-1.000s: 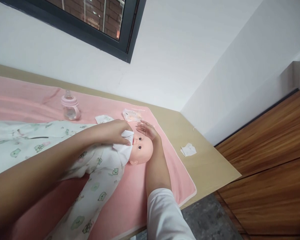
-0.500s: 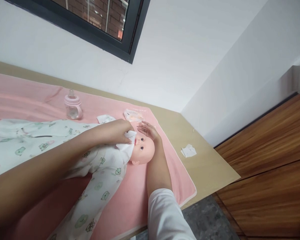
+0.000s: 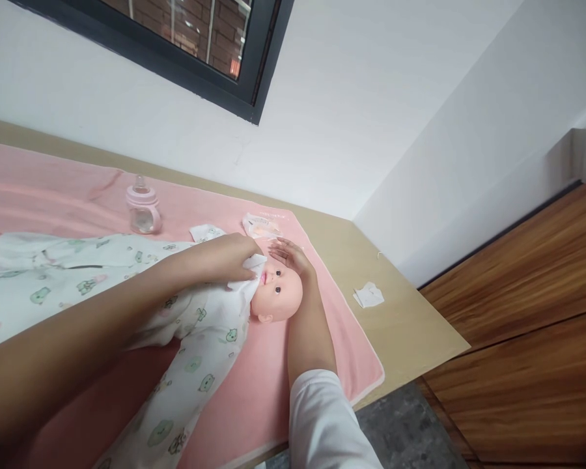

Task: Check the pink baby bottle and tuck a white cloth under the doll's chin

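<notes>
- Doll with a bald, pink plastic head [image 3: 280, 296] lay face up, its head just right of the left-hand grip.
- Left hand [image 3: 237, 257] pinched the folded white cloth collar [image 3: 256, 264] between thumb and fingers, near the doll's chin.
- Right hand [image 3: 293, 257] was just right of that grip, at the head's far side; fingers extended, slightly curved. Contact with head: could not tell.
- White cloth outfit with green animal-face print [image 3: 212, 332] spread left of and below the grip, partly behind the left forearm.
- Clear bottle with pink collar and handle [image 3: 143, 212] stood upright, up and left of the grip.
- Crinkled clear plastic packet [image 3: 261, 226] lay just above the grip.
- Pale-edged pink cloth [image 3: 264, 391] was under all of these.
- Crumpled white scrap [image 3: 369, 294] lay well right of the grip, on the tan tabletop [image 3: 400, 339].
</notes>
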